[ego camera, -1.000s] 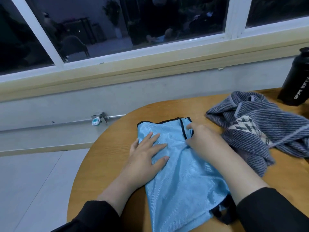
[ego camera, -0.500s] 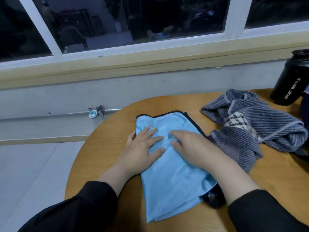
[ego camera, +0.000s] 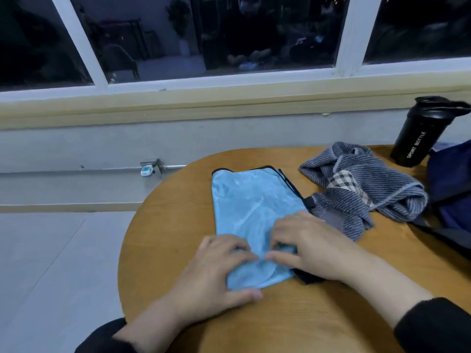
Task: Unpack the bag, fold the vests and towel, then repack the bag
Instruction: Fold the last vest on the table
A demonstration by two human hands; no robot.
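A light blue vest (ego camera: 249, 200) with black trim lies folded lengthwise on the round wooden table (ego camera: 163, 235). My left hand (ego camera: 216, 273) grips its near end, fingers curled on top and thumb under the edge. My right hand (ego camera: 308, 245) pinches the same near end from the right, fingers curled into the cloth. A grey striped towel (ego camera: 364, 189) lies crumpled to the right of the vest. The dark blue bag (ego camera: 451, 184) sits at the right edge, partly out of frame.
A black sport bottle (ego camera: 420, 133) stands at the back right by the wall. The table's left edge drops to a grey floor (ego camera: 51, 263). A window sill (ego camera: 229, 103) and wall run behind the table.
Both hands slid from the middle of the vest toward me to its near end and curled round the cloth. The vest is now narrower, folded lengthwise.
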